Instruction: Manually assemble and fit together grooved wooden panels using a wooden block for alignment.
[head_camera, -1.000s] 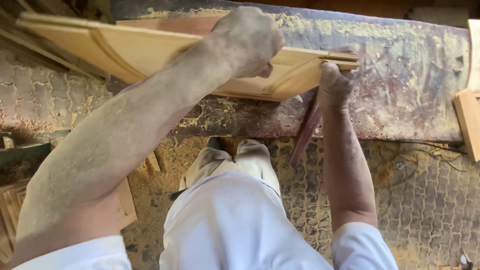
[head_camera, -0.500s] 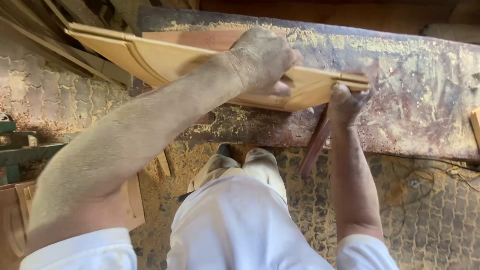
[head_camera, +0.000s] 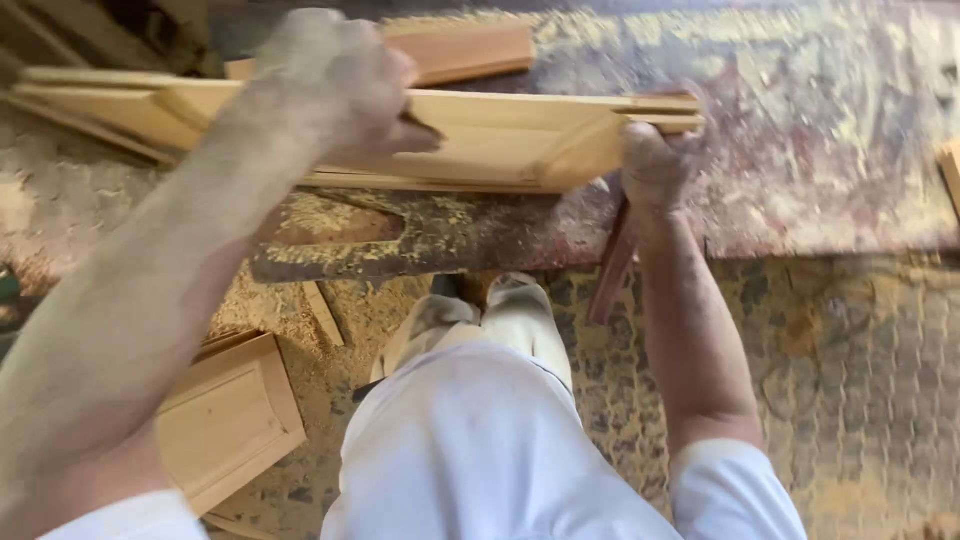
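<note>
Left hand (head_camera: 335, 85) clamped over top of pale wooden panel (head_camera: 480, 140), fingers wrapped round its upper face; right hand (head_camera: 655, 165) gripping the panel's right end from below, apparently to steady the long piece at two points while held flat just above the bench (head_camera: 820, 150). Panel lying lengthwise along near edge of the sawdust-covered bench, overhanging its left end, a reddish board (head_camera: 470, 50) behind it toward the far edge. On the floor at lower left, a second raised panel (head_camera: 225, 420) amid sawdust; a dark strip (head_camera: 612, 270) leaning against the bench's near edge.
</note>
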